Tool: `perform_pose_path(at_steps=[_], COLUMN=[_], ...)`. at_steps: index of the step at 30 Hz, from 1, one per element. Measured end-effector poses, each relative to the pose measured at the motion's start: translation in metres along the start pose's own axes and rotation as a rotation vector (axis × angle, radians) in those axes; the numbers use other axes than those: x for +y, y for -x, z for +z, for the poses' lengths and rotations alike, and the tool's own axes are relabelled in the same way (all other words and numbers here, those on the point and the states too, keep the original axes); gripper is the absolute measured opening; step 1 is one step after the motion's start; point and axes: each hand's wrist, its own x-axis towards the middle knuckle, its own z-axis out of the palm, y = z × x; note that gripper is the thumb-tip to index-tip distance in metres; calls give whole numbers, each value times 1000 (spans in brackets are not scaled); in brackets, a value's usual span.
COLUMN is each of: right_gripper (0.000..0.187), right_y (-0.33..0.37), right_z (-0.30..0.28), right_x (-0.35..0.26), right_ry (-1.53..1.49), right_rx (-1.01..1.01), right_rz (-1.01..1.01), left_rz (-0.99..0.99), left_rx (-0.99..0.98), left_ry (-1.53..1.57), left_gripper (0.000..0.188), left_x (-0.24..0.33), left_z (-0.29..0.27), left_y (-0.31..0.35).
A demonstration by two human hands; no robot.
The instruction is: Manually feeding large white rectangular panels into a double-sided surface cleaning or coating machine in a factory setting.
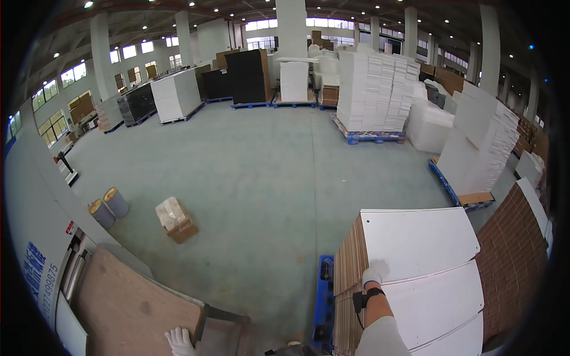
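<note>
We are in a big hall with a grey-green floor (255,178), tall white posts (292,29) and small lights up in the roof. Far across the floor we see big piles, some white and some black, sitting on blue pallets.

Close to us, at the lower right, is a tall stack of white boards (418,240). The tops are white, and the sides show lots of thin brown edges. A blue pallet (324,296) pokes out at the left of the stack. Our right hand (375,273), in a white glove, is at the left edge of the top boards. We cannot tell how far its fingers are bent, or if it has hold of a board. A black strap (374,292) goes round that wrist.

At the lower left is a brown bench (136,296). Our left hand (180,341), in a white glove too, lies by its right edge with the fingers spread out, holding nothing that we can see. Past the bench, a brown box (181,230) with something white on top sits on the floor, and two grey tubs (117,204) stand to its left.
</note>
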Motion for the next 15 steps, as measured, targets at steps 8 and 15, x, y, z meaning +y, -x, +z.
perform_pose_path(at_steps=[8,15], right_gripper=[31,38], right_y=[93,113], right_z=[-13,37], right_x=[16,88], right_ry=[-116,-612], right_rx=[-48,253], right_rz=[-128,596], left_rz=[32,19], left_rx=[43,41], left_ry=[22,23], left_gripper=[62,63], left_x=[-2,-4], left_z=[4,2], left_y=[1,3])
